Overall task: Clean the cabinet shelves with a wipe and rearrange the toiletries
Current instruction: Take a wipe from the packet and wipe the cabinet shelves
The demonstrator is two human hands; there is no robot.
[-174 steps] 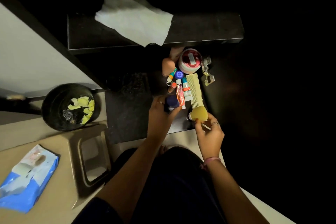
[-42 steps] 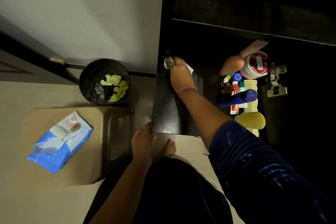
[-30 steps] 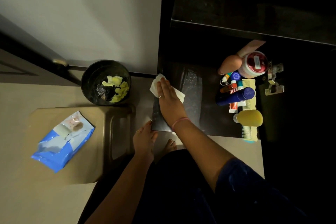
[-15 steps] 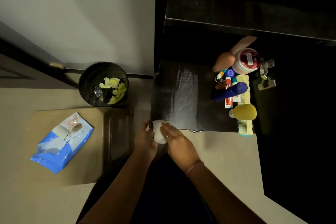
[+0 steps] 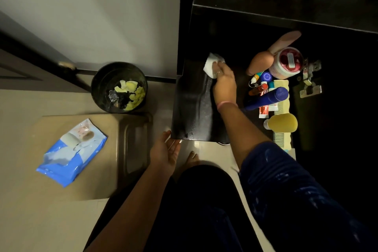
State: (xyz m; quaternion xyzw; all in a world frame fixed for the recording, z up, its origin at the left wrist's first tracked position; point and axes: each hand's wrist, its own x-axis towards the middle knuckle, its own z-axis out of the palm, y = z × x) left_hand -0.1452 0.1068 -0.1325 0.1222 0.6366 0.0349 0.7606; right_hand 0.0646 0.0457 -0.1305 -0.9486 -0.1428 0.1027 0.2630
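The right hand [image 5: 224, 84] presses a bunched white wipe [image 5: 210, 65] on the dark shelf [image 5: 192, 108], fingers curled on it. The left hand [image 5: 164, 150] rests loose at the shelf's front edge. The bottles [image 5: 268, 98] stand just beside, so a wide swipe could knock them over.

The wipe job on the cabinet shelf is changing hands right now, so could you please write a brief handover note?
Right hand: presses the white wipe onto the far part of the dark shelf.
Left hand: open, holds nothing, fingertips at the shelf's near left corner.
Toiletries: bunched on the shelf's right side, among them the blue bottle, red-lidded jar and yellow comb.
Wipes pack: on the stool, left.
Bin: on the floor beside the cabinet.
Done: shelf's left half shows wet streaks.
Left: the area under the toiletries, then rearranging them.
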